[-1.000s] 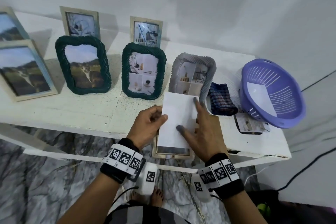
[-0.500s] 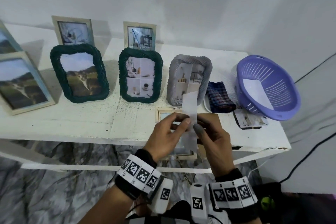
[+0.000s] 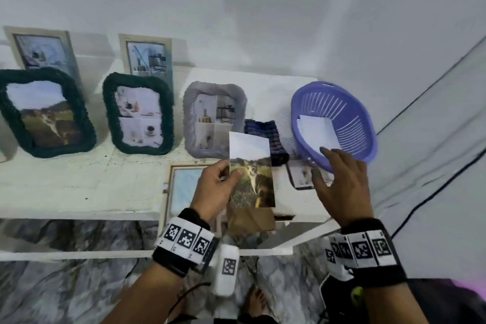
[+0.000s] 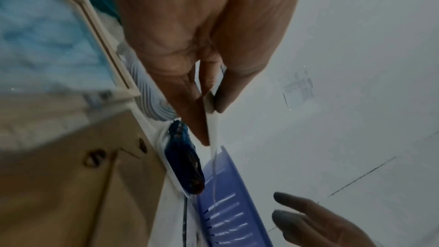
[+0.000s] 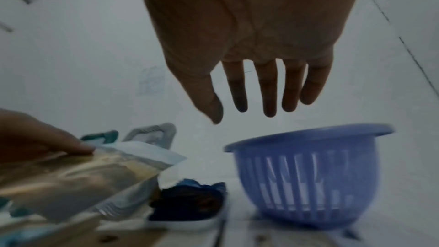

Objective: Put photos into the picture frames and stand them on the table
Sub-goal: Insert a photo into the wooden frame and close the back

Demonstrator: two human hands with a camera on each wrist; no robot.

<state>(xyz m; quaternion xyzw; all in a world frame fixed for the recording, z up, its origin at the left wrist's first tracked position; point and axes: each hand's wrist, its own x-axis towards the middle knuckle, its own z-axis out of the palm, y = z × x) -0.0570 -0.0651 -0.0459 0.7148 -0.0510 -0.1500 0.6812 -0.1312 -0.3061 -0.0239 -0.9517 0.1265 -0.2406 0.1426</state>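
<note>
The photo (image 3: pixel 251 171), white back up a second ago, now shows its cat side, pinched by the left hand (image 3: pixel 214 191) above the flat frame (image 3: pixel 181 187), while the right hand (image 3: pixel 339 187) has let go and hovers open beside it, so it looks ready for the frame.

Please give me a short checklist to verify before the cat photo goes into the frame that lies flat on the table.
1. Left hand pinches the cat photo firmly: ok.
2. Photo faces up and is unbent: ok.
3. Right hand is free to help: ok, fingers spread near the purple basket.
4. Flat frame lies within reach: ok.
5. Frame back is removed: cannot tell.
6. Standing grey frame is clear of the hands: ok.
</note>
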